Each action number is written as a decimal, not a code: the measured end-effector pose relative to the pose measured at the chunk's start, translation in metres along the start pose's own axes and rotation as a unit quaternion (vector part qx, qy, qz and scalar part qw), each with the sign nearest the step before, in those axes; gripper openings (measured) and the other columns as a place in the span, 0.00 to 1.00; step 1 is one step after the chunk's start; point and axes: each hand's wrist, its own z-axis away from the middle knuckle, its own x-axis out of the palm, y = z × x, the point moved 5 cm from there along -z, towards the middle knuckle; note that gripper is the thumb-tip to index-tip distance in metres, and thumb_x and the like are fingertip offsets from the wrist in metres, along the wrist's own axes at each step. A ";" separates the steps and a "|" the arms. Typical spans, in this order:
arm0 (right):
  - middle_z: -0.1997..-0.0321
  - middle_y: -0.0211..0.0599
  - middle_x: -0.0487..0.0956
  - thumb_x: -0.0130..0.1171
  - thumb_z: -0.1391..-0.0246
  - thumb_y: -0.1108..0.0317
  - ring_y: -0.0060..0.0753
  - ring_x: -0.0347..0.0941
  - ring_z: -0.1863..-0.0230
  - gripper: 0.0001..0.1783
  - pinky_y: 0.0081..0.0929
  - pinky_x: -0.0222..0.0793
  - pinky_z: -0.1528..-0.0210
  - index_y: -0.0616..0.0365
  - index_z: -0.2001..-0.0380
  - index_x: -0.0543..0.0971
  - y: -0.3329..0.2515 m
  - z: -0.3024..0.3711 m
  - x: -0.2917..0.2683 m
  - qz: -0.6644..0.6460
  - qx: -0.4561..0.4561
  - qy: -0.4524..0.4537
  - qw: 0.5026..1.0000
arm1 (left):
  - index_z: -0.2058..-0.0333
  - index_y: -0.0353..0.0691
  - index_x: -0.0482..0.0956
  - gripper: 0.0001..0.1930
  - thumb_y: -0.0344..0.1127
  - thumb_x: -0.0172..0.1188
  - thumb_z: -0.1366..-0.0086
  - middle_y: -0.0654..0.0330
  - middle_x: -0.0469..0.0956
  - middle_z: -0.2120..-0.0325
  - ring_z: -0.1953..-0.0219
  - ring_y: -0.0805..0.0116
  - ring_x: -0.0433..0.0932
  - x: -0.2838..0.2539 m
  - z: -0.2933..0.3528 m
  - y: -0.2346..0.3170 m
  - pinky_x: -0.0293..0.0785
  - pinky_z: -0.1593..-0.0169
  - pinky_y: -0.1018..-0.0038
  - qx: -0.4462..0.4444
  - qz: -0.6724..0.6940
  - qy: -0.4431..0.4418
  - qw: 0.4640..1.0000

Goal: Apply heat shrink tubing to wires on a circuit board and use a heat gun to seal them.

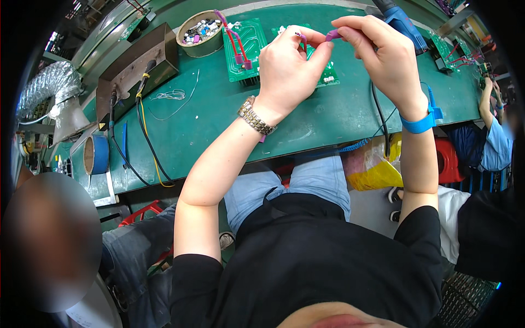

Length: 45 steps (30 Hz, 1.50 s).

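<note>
My left hand [290, 68] and my right hand [383, 52] meet over the far middle of the green bench. Both pinch a short purple sleeve or wire end [332, 35], bridging the gap between their fingertips. A red wire rises beside my left fingers from a green circuit board [330, 75], which is largely hidden under that hand. Left of it lies another green circuit board [257, 41] with red wires standing up from it, purple sleeves at their ends. My left wrist wears a metal watch [256, 116]; a blue strap [420, 124] circles my right wrist.
A round tub [201, 50] of small parts and a brown metal tray [139, 76] stand left. Two soldering irons [144, 79] rest at the tray, cords trailing. A blue tape roll [97, 155] is nearer. A blue power tool [403, 26] lies right. Co-workers sit on both sides.
</note>
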 end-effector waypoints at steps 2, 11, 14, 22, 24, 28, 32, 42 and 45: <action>0.70 0.32 0.78 0.59 0.44 0.72 0.19 0.71 0.76 0.09 0.17 0.65 0.74 0.57 0.60 0.81 0.004 0.003 0.001 -0.042 0.036 0.016 0.998 | 0.72 0.41 0.80 0.07 0.35 0.66 0.46 0.63 0.78 0.80 0.82 0.75 0.72 0.000 0.000 0.000 0.69 0.76 0.76 0.001 -0.001 -0.003 1.000; 0.69 0.36 0.79 0.60 0.46 0.73 0.34 0.77 0.71 0.09 0.24 0.72 0.68 0.57 0.60 0.81 -0.024 -0.004 -0.003 0.094 -0.106 0.017 0.990 | 0.72 0.41 0.80 0.06 0.35 0.66 0.46 0.62 0.80 0.78 0.81 0.71 0.74 0.001 0.002 0.000 0.71 0.75 0.75 0.023 0.007 0.011 1.000; 0.69 0.36 0.80 0.61 0.46 0.72 0.34 0.78 0.70 0.09 0.25 0.72 0.68 0.57 0.60 0.81 -0.021 -0.006 0.002 0.076 -0.106 0.035 0.991 | 0.68 0.36 0.80 0.08 0.34 0.67 0.42 0.71 0.76 0.81 0.81 0.88 0.65 0.002 0.001 0.001 0.63 0.78 0.86 0.039 -0.017 -0.005 0.999; 0.69 0.40 0.81 0.59 0.44 0.67 0.36 0.78 0.72 0.11 0.27 0.72 0.70 0.59 0.59 0.79 -0.020 -0.001 0.005 0.049 -0.036 0.043 0.997 | 0.67 0.39 0.81 0.08 0.35 0.67 0.44 0.63 0.81 0.77 0.78 0.80 0.76 -0.004 -0.001 -0.001 0.72 0.73 0.79 -0.016 0.018 -0.032 0.999; 0.71 0.42 0.81 0.57 0.42 0.66 0.37 0.77 0.75 0.12 0.27 0.71 0.73 0.60 0.57 0.77 -0.020 -0.001 0.007 0.043 0.001 0.036 0.998 | 0.62 0.36 0.78 0.10 0.33 0.64 0.41 0.63 0.79 0.77 0.79 0.81 0.73 -0.004 -0.001 0.009 0.70 0.73 0.81 -0.083 0.021 -0.051 0.995; 0.76 0.44 0.78 0.56 0.45 0.67 0.48 0.77 0.73 0.06 0.36 0.71 0.71 0.56 0.66 0.76 -0.030 -0.002 0.010 0.091 0.012 0.024 0.995 | 0.58 0.34 0.73 0.12 0.27 0.62 0.41 0.67 0.75 0.76 0.77 0.85 0.68 -0.004 0.002 0.000 0.66 0.73 0.86 -0.124 0.052 -0.031 0.991; 0.76 0.44 0.78 0.56 0.44 0.66 0.47 0.77 0.74 0.07 0.35 0.71 0.72 0.56 0.65 0.76 -0.036 -0.002 0.006 0.106 0.031 0.014 0.994 | 0.57 0.35 0.73 0.14 0.23 0.63 0.43 0.68 0.74 0.75 0.75 0.86 0.68 -0.002 0.002 -0.001 0.65 0.72 0.87 -0.103 0.092 -0.014 0.990; 0.74 0.43 0.79 0.60 0.46 0.63 0.44 0.77 0.73 0.09 0.31 0.71 0.70 0.58 0.68 0.79 -0.024 0.008 0.010 0.039 0.064 0.010 0.997 | 0.56 0.35 0.77 0.14 0.29 0.63 0.41 0.61 0.81 0.70 0.71 0.79 0.76 -0.006 0.005 -0.007 0.73 0.65 0.81 -0.135 0.055 -0.114 0.983; 0.72 0.44 0.80 0.60 0.46 0.64 0.40 0.78 0.71 0.10 0.28 0.72 0.68 0.60 0.66 0.79 -0.015 0.016 0.017 -0.065 0.097 0.024 0.993 | 0.64 0.39 0.81 0.09 0.34 0.66 0.42 0.64 0.82 0.76 0.75 0.80 0.78 -0.014 0.007 -0.022 0.74 0.70 0.79 -0.026 0.025 -0.119 0.992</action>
